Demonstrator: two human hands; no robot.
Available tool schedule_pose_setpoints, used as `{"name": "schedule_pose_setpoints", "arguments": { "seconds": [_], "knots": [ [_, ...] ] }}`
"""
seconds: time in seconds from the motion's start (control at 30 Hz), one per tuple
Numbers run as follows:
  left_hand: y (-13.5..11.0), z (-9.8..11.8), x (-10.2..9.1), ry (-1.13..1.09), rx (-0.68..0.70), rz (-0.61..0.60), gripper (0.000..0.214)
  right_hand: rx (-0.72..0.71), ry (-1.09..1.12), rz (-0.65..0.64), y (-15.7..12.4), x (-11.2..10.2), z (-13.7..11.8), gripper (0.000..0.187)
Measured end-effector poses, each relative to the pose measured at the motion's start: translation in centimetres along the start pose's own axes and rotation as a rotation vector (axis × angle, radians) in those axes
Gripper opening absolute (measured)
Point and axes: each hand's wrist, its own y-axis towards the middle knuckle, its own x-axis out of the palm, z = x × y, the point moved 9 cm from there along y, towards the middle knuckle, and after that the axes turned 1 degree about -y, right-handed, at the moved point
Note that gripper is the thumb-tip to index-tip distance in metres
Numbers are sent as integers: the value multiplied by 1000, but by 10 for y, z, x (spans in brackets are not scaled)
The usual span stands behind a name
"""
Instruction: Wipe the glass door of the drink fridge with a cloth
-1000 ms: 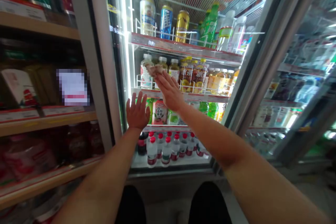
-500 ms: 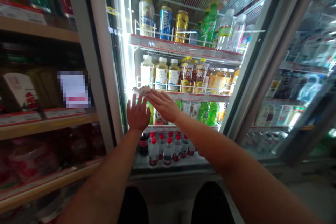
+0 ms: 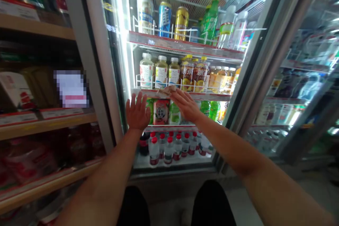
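My left hand (image 3: 137, 111) lies with fingers spread against the glass door (image 3: 159, 150) of a lit drinks cooler, near its left edge. To its right, my right hand (image 3: 185, 104) presses a crumpled whitish cloth (image 3: 167, 91) to the same glass, its fingers stretched out over it. Part of the cloth sticks out past the fingertips on the left. Behind the hands, a shelf edge (image 3: 212, 96) runs across. Tea bottles (image 3: 161, 72) stand above that edge, and a red carton (image 3: 161, 111) shows below, between the two hands.
Cans (image 3: 181, 24) and green bottles (image 3: 212, 19) stand on the upper cooler shelf. Several red-capped bottles (image 3: 168, 151) are at the bottom. A metal door frame (image 3: 254, 88) borders the right side. Wooden shelves (image 3: 60, 123) with drinks are on the left.
My right hand has slid to the right across the glass with the cloth, away from my left hand. My left hand stays nearly in place. The red carton now shows between them.
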Motion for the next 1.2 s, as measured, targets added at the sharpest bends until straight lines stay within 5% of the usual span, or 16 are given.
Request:
{"name": "schedule_pose_setpoints", "arguments": {
  "seconds": [0.13, 0.3, 0.53, 0.73, 0.83, 0.97, 1.2],
  "knots": [
    [0, -1, 1, -14, -20, -21, 61, 130, -46, 101, -23, -18, 28, 63],
    [0, -2, 2, -12, -23, -27, 60, 97, -55, 40, -51, -26, 47, 60],
    [0, -5, 5, -20, -45, -49, 60, 220, -152, 225, -88, -53, 73, 67],
    [0, -7, 6, -36, -86, -85, 59, 152, -169, 77, -112, -56, 94, 65],
    [0, -6, 5, -22, -84, -79, 59, 249, -187, 129, -123, -66, 114, 61],
    [0, -4, 4, -5, -71, -63, 59, 371, -207, 240, -152, -68, 111, 60],
    [1, -6, 4, -20, -93, -70, 59, 372, -201, 182, -182, -68, 116, 52]
  ]
}}
